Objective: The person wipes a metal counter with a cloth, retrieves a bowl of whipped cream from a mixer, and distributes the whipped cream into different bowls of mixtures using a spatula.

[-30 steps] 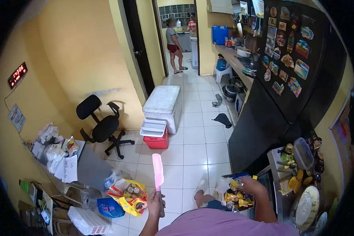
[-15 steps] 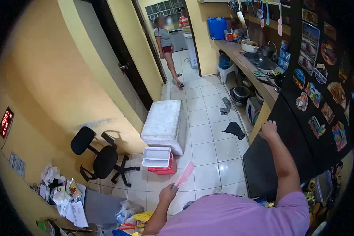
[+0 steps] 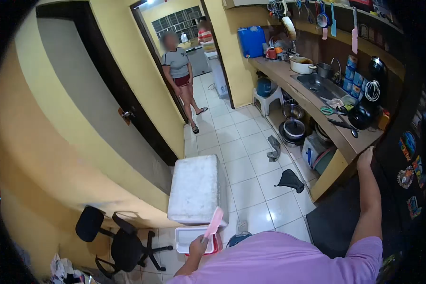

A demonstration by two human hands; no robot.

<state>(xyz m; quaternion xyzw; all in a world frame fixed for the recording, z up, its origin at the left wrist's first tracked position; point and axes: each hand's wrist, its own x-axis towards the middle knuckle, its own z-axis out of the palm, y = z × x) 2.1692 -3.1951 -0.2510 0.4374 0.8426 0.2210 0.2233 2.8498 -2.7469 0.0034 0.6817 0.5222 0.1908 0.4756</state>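
Note:
My left hand (image 3: 198, 246) is closed round the handle of a pink spatula (image 3: 214, 222), its blade pointing up over the edge of a white foam box (image 3: 194, 189) and above a white tray (image 3: 188, 240). Out to the right, my right hand (image 3: 365, 158) is at the near end of the kitchen counter (image 3: 333, 128), beside the dark fridge (image 3: 407, 175). Its fingers are too small and partly hidden to tell whether they grip the edge.
A black office chair (image 3: 125, 246) stands at the lower left. Dark cloths (image 3: 290, 181) lie on the tiled floor. One person (image 3: 179, 66) stands in the doorway, another person (image 3: 204, 35) behind. A sink (image 3: 317, 86) is set in the counter.
The view has moved forward toward the counter and doorway. My right hand has left the bagged items, passed the fridge and reached the counter's end. The spatula stays in my left hand.

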